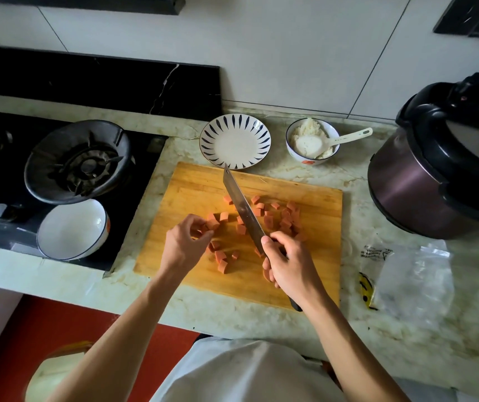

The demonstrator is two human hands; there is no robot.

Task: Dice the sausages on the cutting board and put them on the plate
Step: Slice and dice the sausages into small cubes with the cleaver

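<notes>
Several pink diced sausage pieces (284, 219) lie scattered over the wooden cutting board (192, 187). My right hand (290, 262) grips the black handle of a knife (242, 210), whose blade slants up and to the left above the pieces toward the plate. My left hand (186, 242) hovers at the board's left side with curled fingers pinching sausage pieces (212, 224). The white plate with dark blue stripes (235, 142) sits just beyond the board and holds nothing.
A bowl of rice with a white spoon (312, 143) stands right of the plate. A dark rice cooker (441, 166) fills the right. A gas stove burner (78, 161) and a white bowl (73, 229) are at left. A plastic bag (412, 280) lies right of the board.
</notes>
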